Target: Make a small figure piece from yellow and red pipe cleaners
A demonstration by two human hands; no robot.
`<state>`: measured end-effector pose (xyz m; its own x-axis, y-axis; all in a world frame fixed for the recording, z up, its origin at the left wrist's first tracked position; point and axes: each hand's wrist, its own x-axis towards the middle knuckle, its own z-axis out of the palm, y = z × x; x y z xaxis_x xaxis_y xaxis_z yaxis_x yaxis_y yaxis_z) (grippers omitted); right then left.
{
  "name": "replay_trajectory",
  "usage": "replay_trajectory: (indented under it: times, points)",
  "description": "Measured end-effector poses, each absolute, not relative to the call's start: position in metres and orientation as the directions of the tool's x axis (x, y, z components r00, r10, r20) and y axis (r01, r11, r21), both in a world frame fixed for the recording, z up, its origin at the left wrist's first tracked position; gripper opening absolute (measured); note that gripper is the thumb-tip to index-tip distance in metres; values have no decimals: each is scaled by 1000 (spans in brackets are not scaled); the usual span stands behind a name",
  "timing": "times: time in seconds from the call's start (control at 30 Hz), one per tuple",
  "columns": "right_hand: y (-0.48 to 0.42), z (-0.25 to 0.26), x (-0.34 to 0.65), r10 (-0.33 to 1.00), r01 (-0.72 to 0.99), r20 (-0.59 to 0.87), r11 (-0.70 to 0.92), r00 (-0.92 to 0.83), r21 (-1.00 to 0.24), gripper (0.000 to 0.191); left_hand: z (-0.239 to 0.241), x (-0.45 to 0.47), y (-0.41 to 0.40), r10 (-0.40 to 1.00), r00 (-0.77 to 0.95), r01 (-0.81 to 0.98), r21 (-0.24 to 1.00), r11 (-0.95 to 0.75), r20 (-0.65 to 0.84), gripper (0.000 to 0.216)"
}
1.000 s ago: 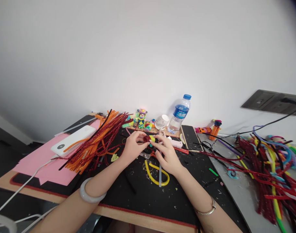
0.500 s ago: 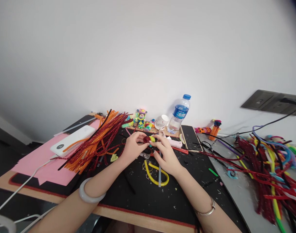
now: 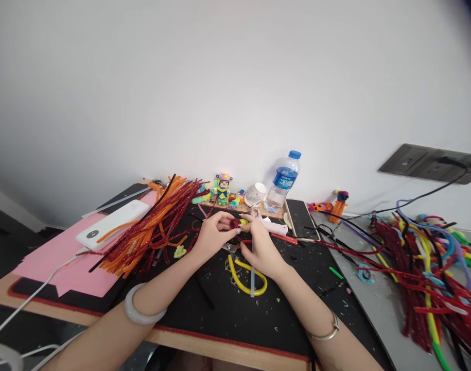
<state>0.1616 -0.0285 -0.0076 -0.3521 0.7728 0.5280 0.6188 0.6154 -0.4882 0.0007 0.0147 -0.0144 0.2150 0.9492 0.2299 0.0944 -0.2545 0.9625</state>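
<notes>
Between my two hands is a small pipe-cleaner piece [image 3: 234, 223], dark red at its left end and yellow-green at its right. My left hand [image 3: 212, 233] pinches the dark red end with thumb and fingertips. From the other side, my right hand [image 3: 259, 243] is closed on the yellow part, and its fingers cover much of it. A bent yellow pipe cleaner [image 3: 245, 289] lies on the black mat [image 3: 220, 319] below my right hand, with a pale translucent strip [image 3: 253, 283] across it. A pale yellow-green scrap [image 3: 179, 251] rests left of my left hand.
Orange and dark red pipe cleaners [image 3: 142, 234] lie over pink paper [image 3: 76, 257] and a white power bank [image 3: 111, 224] at left. Behind my hands stand a figurine [image 3: 223, 188], a paper cup [image 3: 255, 195] and a water bottle [image 3: 283, 183], beside a phone [image 3: 300, 219]. More pipe cleaners [image 3: 407, 278] heap at right.
My right hand's fingers have closed further over the yellow part, so less of it shows. Both hands stay nearly in place; the whole view has shifted slightly.
</notes>
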Motion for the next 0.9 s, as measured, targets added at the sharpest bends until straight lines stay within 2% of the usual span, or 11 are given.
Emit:
replay_trajectory:
  times: [0.3,0.57,0.9]
  points:
    - [-24,-15,163,782,599,520,609,-345,-519,26,-13,4,12,959,248,68,985,-158,137,32]
    - [-24,-14,166,787,578,525,604,-324,-549,17,-13,5,12,949,262,118,970,-214,178,31]
    - [-21,-16,169,791,582,529,596,-307,-553,18,-14,2,14,946,275,104,973,-207,172,33]
